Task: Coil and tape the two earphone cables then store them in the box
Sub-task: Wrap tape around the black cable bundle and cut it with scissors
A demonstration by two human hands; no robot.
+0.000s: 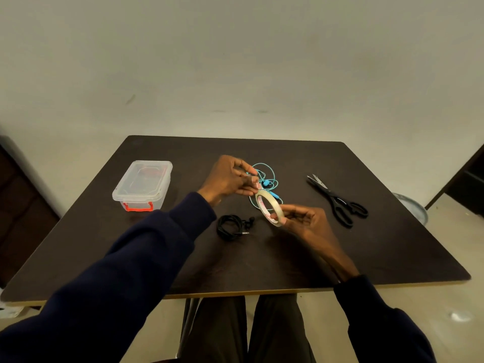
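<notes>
The black cable (230,227) lies coiled in a tight bundle on the surface (366,258), its plug pointing right, just below and between the two hands and a little nearer the left one. It seems ready for taping. The blue cable (269,179) lies loose and uncoiled just beyond the hands, partly hidden behind them. The right hand (306,224) grips the tape roll (269,209) by its rim, held on edge above the surface. The left hand (227,179) pinches the tape end (252,180) just above the roll, so both hands are close together and clamped on the tape. A strip looks about to be drawn out, and it would have to come down toward the person to reach the black coil. The scissors (337,201) lie to the right, blades pointing away, nearer the right hand. The clear box (142,184) with its red latch sits well off to the left, lid on. Behind the dark surface is a plain pale wall, with light floor at the right.
</notes>
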